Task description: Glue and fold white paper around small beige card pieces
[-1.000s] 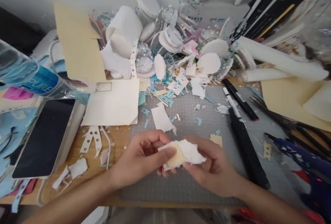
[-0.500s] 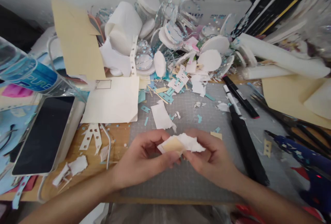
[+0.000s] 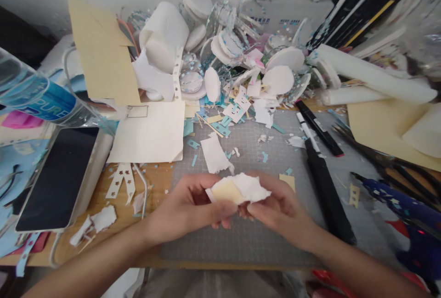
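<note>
Between my hands is a torn piece of white paper with ragged edges, and a pale yellow paper piece lies against its left part. My left hand pinches the left end, thumb across the front. My right hand grips the right side from below and behind, its fingertips partly hidden. Just beyond, a larger torn white paper rests on the grey cutting mat. A small yellow paper rectangle lies right behind my right hand.
On the left are a phone, a tilted water bottle and a cream sheet. White discs and tinsel crowd the back. To the right lie a black marker, scissors and a blue glue gun.
My hands have turned the paper slightly, so more of its yellow and white faces shows. The right fingers have shifted along its lower edge.
</note>
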Tool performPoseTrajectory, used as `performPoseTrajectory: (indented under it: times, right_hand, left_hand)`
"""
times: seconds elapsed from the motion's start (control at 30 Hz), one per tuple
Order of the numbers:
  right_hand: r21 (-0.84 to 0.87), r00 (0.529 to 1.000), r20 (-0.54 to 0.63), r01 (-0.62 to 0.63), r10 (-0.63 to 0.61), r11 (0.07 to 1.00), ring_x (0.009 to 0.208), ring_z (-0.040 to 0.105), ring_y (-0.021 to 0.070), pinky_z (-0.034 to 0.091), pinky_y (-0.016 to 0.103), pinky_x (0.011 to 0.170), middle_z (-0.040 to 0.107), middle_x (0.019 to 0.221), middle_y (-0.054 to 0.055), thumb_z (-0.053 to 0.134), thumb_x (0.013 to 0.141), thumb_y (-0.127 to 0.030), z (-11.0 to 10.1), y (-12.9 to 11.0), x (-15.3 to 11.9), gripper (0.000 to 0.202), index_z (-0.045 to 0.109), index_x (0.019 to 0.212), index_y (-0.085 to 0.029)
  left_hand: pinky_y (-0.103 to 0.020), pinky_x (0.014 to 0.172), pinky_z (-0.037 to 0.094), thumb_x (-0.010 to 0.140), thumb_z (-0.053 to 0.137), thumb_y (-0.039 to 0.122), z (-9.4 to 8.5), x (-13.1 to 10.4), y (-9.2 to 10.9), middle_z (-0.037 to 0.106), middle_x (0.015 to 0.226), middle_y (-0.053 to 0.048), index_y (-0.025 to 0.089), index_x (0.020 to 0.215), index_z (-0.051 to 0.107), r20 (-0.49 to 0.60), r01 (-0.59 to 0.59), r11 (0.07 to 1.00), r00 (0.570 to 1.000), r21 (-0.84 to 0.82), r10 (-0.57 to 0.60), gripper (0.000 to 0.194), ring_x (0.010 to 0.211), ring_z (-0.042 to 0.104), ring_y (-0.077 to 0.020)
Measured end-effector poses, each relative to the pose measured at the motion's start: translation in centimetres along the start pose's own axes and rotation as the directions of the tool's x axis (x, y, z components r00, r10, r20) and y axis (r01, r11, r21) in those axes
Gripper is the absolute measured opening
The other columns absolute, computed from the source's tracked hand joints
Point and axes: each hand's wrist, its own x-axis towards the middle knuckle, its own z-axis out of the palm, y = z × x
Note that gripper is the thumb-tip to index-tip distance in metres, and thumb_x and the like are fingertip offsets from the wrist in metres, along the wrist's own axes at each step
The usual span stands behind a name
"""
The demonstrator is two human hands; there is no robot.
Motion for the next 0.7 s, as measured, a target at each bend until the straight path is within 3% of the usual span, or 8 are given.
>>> performPoseTrajectory:
  times: [0.23,0.37,0.5,0.7]
  right_hand:
    - [0.191,0.996,0.064,-0.077,0.066,0.979,0.058,0.05,0.0102,0.04,0.022,0.052,0.057,0.072,-0.001,0.074,0.081,-0.049,-0.8,0.5,0.0,0.029,0.063,0.09,-0.023]
    - [0.154,0.987,0.123,-0.118,0.099,0.981,0.057,0.043,0.0099,0.036,0.022,0.052,0.052,0.069,-0.002,0.072,0.081,-0.055,-0.6,0.2,0.1,0.035,0.061,0.083,-0.022]
    - [0.11,0.973,0.19,-0.154,0.131,0.982,0.058,0.043,0.0092,0.038,0.022,0.055,0.051,0.068,-0.002,0.067,0.087,-0.047,-0.4,-0.4,0.2,0.028,0.058,0.082,-0.02]
    - [0.1,0.973,0.198,-0.141,0.119,0.985,0.058,0.042,0.0087,0.038,0.022,0.056,0.05,0.066,-0.003,0.064,0.09,-0.045,-0.3,-0.5,0.2,0.027,0.057,0.081,-0.02]
  left_hand:
    - [-0.015,0.045,0.04,0.076,0.081,0.032,0.0,0.0,0.2,0.062,0.057,0.001,0.014,0.077,0.073,0.071,0.095,0.995,0.993,-0.019,-0.093,0.019,0.048,0.053,-0.0065]
    - [-0.016,0.045,0.039,0.073,0.082,0.034,0.0,-0.1,0.1,0.061,0.054,0.001,0.014,0.072,0.072,0.076,0.145,0.989,0.986,0.006,-0.145,0.023,0.046,0.052,-0.0072]
    - [-0.018,0.049,0.042,0.072,0.083,0.034,0.0,-0.1,0.1,0.061,0.056,0.001,0.014,0.069,0.071,0.09,0.152,0.988,0.985,-0.016,-0.15,0.023,0.048,0.053,-0.0074]
    - [-0.017,0.049,0.041,0.075,0.081,0.028,0.0,-0.2,0.1,0.061,0.056,0.001,0.014,0.069,0.072,0.103,0.143,0.99,0.985,-0.016,-0.141,0.018,0.049,0.052,-0.0072]
